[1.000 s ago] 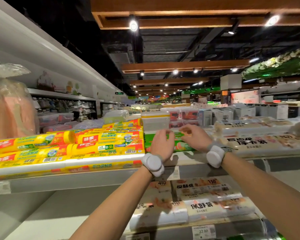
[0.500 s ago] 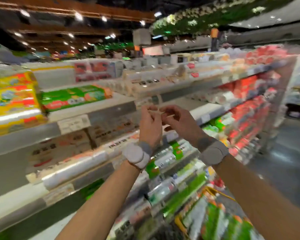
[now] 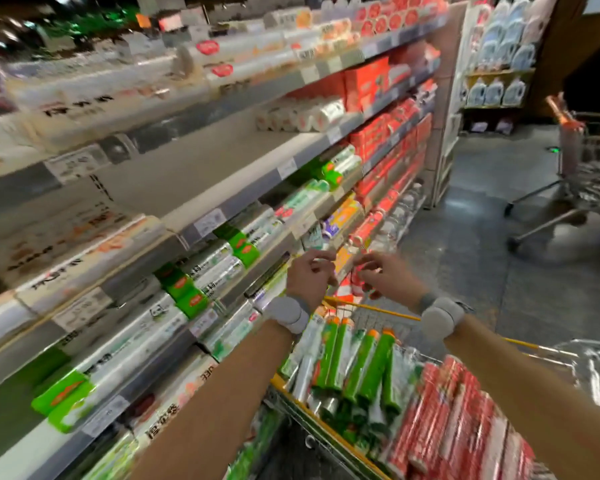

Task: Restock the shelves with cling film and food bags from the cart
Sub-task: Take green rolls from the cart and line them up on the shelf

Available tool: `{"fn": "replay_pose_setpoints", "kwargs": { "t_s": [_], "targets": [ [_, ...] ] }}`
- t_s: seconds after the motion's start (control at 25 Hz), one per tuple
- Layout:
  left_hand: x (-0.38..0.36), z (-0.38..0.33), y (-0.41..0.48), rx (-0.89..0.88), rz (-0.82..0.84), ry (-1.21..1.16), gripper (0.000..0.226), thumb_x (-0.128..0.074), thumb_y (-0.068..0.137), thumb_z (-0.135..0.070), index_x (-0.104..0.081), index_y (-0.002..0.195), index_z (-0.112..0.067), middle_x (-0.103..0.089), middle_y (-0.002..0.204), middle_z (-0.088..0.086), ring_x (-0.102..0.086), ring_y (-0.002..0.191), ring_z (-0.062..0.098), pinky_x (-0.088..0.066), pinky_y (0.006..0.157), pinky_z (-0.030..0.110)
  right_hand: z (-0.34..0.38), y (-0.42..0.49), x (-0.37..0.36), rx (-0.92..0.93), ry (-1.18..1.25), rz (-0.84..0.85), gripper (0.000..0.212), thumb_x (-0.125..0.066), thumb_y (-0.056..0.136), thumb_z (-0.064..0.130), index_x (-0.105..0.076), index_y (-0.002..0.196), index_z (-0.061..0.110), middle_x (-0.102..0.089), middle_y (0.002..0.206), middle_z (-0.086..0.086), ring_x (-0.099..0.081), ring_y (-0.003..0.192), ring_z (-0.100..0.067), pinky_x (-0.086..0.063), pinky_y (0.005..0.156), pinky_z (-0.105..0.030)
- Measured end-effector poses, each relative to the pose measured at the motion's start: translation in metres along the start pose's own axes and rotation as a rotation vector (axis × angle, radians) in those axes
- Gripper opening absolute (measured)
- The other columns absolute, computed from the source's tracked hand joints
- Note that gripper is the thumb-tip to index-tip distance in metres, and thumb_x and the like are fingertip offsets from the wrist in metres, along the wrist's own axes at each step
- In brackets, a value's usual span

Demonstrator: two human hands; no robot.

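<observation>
Both hands have been drawn back from the upper shelf and are now held above the far end of the cart (image 3: 388,312), with the view swung down and along the aisle. Green-sleeved rolls (image 3: 354,362) are stacked lengthwise in the cart's left half, and red-printed rolls (image 3: 447,410) are packed along its right half. Which of them are cling film and which food bags cannot be read through the blur.

Such rolls are judged light and stiff along their length. Their slick wrap may slide in a loose grip, and the core may dent if squeezed hard. Fingers wrapped round the middle of a roll are judged the safest hold.

The left hand (image 3: 310,275) and right hand (image 3: 378,277) are held side by side over the cart's far rim, fingers curled and thumbs near forefingers. Whether something thin is pinched or nothing is held cannot be told. A grey band is worn on each wrist.

Left of the cart, the shelves (image 3: 222,157) are partly filled, with a bare stretch of board well above the cart. Beyond the cart to the right, a second trolley (image 3: 575,178) is cut off by the frame edge. The cart's floor is hidden under the stock, its near end is cut off by the frame, and the price labels are smeared past reading.
</observation>
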State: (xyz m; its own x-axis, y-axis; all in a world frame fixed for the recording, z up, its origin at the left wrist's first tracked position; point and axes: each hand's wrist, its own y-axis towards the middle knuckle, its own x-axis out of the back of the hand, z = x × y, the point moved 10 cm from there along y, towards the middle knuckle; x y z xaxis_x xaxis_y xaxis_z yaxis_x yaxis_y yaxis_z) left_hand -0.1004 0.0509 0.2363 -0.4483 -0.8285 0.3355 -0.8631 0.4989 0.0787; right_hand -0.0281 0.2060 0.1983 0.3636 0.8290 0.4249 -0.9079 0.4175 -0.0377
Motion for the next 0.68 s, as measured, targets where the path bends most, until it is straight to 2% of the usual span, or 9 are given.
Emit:
{"fn": "replay_pose_setpoints", "kwargs": {
  "t_s": [0.08,0.16,0.2,0.28,0.36,0.44,0.48,0.56,0.68],
  "targets": [
    [-0.030,0.028,0.000,0.095,0.060,0.052,0.009,-0.058,0.098,-0.014,-0.050,0.103,-0.012,-0.054,0.061,0.002,-0.047,0.050,0.017,-0.034,0.046,0.026,-0.053,0.003,-0.004,-0.104,-0.026,0.053,0.015,-0.058,0.094,0.014,-0.064,0.108,0.015,-0.069,0.087,-0.013,-0.067,0.067,-0.020,-0.058,0.057,-0.033],
    [-0.057,0.058,0.004,0.196,0.099,0.119,0.020,-0.060,0.098,-0.024,-0.044,0.102,-0.011,-0.056,0.080,-0.001,-0.050,0.066,0.016,-0.034,0.053,0.032,-0.098,0.005,-0.007,-0.197,-0.021,0.094,0.015,-0.055,0.095,0.011,-0.063,0.107,0.013,-0.066,0.084,-0.010,-0.065,0.066,-0.022,-0.056,0.055,-0.032],
    [-0.069,0.073,0.008,0.225,0.135,0.141,0.022,-0.060,0.097,-0.025,-0.045,0.102,-0.011,-0.057,0.082,0.002,-0.052,0.066,0.019,-0.035,0.056,0.037,-0.117,0.006,-0.011,-0.238,-0.013,0.112,0.013,-0.053,0.096,0.009,-0.062,0.105,0.013,-0.064,0.082,-0.006,-0.063,0.064,-0.021,-0.054,0.053,-0.031],
    [-0.099,0.108,0.018,0.252,0.272,0.231,0.025,-0.058,0.096,-0.016,-0.043,0.115,-0.009,-0.046,0.067,0.002,-0.048,0.054,0.027,-0.034,0.053,0.039,-0.155,0.007,-0.019,-0.337,0.011,0.130,0.012,-0.053,0.096,0.010,-0.061,0.105,0.011,-0.061,0.082,-0.005,-0.059,0.059,-0.016,-0.050,0.050,-0.028],
    [-0.123,0.152,0.027,0.287,0.395,0.376,0.045,-0.062,0.082,-0.013,-0.038,0.121,-0.012,-0.037,0.062,0.000,-0.053,0.063,0.041,-0.033,0.053,0.036,-0.188,0.008,-0.026,-0.420,0.020,0.129,0.009,-0.054,0.096,0.010,-0.060,0.104,0.009,-0.059,0.084,-0.008,-0.057,0.056,-0.015,-0.048,0.049,-0.027],
    [-0.145,0.201,0.037,0.336,0.471,0.443,0.059,-0.064,0.067,-0.018,-0.037,0.120,-0.016,-0.042,0.066,0.005,-0.052,0.067,0.040,-0.042,0.058,0.045,-0.222,0.013,-0.035,-0.499,0.016,0.120,0.006,-0.053,0.096,0.008,-0.057,0.099,0.011,-0.057,0.082,-0.007,-0.056,0.054,-0.015,-0.048,0.047,-0.026],
    [-0.154,0.221,0.039,0.367,0.504,0.456,0.057,-0.065,0.069,-0.019,-0.039,0.119,-0.016,-0.048,0.072,0.009,-0.052,0.070,0.034,-0.044,0.062,0.046,-0.241,0.015,-0.041,-0.548,0.017,0.118,0.007,-0.052,0.096,0.008,-0.057,0.097,0.013,-0.057,0.081,-0.007,-0.056,0.053,-0.016,-0.048,0.046,-0.026],
    [-0.166,0.253,0.038,0.416,0.596,0.525,0.033,-0.064,0.082,-0.016,-0.043,0.109,-0.018,-0.055,0.086,0.013,-0.052,0.075,0.028,-0.043,0.065,0.040,-0.273,0.015,-0.054,-0.659,0.017,0.117,0.009,-0.051,0.095,0.010,-0.058,0.092,0.014,-0.059,0.080,-0.010,-0.057,0.053,-0.019,-0.051,0.049,-0.031],
    [-0.178,0.297,0.040,0.441,0.708,0.580,0.009,-0.055,0.093,-0.019,-0.046,0.092,-0.019,-0.057,0.091,0.012,-0.050,0.074,0.026,-0.046,0.070,0.038,-0.311,0.016,-0.068,-0.778,-0.001,0.069,0.010,-0.049,0.095,0.012,-0.057,0.090,0.014,-0.062,0.079,-0.013,-0.060,0.055,-0.023,-0.055,0.056,-0.038]
  ]
}}
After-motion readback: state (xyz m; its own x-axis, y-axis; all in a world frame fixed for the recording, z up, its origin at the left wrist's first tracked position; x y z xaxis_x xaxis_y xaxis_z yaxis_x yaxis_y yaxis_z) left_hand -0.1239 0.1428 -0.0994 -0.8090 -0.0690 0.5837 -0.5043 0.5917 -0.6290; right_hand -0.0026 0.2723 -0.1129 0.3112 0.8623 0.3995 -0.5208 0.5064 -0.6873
